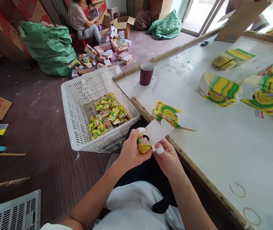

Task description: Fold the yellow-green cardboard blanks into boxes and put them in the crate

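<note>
Between both hands is a small printed carton point(159, 131), its plain white inner side facing up and its yellow-green printed side folded under. My left hand point(135, 147) grips the carton's left end, fingers curled beneath and the thumb on top. White wrapping covers the thumb tips of both hands. Pinching the near right edge is my right hand point(167, 155). Just beyond, a stack of flat yellow-green cartons point(166, 112) lies at the table's edge. To the left, a white plastic basket point(71, 95) holds many small folded yellow-green boxes point(107, 115).
A maroon mug point(147, 75) stands on the white table point(222, 153), which has a raised wooden edge. More carton stacks point(224, 88) lie at the right. Beyond the basket are a green sack point(47, 48), a heap of small boxes point(109, 48) and a seated person point(82, 19).
</note>
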`<state>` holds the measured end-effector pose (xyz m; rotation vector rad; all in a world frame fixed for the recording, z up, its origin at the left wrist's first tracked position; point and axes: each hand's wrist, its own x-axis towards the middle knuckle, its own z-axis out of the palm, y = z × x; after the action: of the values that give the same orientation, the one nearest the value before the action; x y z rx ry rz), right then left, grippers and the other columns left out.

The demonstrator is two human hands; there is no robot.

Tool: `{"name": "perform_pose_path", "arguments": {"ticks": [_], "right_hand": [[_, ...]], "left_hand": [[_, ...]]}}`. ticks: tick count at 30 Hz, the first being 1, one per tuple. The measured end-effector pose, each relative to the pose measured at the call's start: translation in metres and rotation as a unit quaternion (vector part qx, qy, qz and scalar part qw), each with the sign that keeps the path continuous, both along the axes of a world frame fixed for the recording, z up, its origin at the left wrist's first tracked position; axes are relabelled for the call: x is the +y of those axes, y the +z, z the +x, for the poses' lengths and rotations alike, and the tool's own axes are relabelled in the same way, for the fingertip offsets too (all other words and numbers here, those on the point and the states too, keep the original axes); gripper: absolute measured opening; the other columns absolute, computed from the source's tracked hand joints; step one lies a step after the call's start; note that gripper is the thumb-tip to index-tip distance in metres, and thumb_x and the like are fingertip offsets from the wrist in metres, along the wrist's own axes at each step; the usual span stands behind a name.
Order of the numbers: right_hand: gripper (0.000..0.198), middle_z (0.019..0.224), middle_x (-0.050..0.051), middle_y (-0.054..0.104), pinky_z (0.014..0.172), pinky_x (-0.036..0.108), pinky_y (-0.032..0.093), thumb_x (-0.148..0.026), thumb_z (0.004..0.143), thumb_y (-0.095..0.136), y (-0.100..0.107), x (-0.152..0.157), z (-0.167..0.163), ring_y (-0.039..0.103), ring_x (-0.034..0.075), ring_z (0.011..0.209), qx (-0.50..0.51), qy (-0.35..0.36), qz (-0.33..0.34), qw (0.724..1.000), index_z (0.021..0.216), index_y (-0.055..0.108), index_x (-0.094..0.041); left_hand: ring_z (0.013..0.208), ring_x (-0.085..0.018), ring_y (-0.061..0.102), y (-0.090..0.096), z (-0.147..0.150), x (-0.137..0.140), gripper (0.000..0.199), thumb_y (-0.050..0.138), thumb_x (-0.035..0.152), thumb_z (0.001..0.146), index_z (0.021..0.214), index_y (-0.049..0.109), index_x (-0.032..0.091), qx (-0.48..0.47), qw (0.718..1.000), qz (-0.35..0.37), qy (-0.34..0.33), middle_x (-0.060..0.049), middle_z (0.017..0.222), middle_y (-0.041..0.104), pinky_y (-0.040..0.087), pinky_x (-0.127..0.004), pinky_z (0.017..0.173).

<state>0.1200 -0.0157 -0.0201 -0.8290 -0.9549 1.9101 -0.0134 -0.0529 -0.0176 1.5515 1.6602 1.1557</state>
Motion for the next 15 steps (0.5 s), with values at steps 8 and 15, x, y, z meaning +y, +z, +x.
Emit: {"name": "perform_pose_path", "arguments": {"ticks": [8, 15], "right_hand": [[0.047, 0.096, 0.005, 0.073, 0.086, 0.044, 0.056, -0.070, 0.078, 0.061, -0.004, -0.001, 0.002, 0.068, 0.028, 0.098, -0.003, 0.034, 0.064, 0.997, 0.096, 0.066, -0.027], [0.036, 0.098, 0.004, 0.074, 0.090, 0.042, 0.055, -0.052, 0.072, 0.078, 0.007, 0.003, 0.000, 0.068, 0.026, 0.097, -0.017, -0.010, 0.057, 0.998, 0.098, 0.069, -0.028]], "left_hand": [[0.084, -0.018, 0.063, 0.010, 0.003, -0.001, 0.060, 0.075, 0.026, 0.068, 0.114, 0.036, 0.026, -0.106, 0.994, -0.020, 0.011, -0.001, 0.098, 0.062, 0.050, -0.029, 0.075], [0.073, -0.014, 0.060, 0.005, 0.006, -0.002, 0.055, 0.072, 0.025, 0.069, 0.111, 0.037, 0.026, -0.080, 0.996, -0.028, 0.013, 0.003, 0.089, 0.059, 0.045, -0.026, 0.065]]}}
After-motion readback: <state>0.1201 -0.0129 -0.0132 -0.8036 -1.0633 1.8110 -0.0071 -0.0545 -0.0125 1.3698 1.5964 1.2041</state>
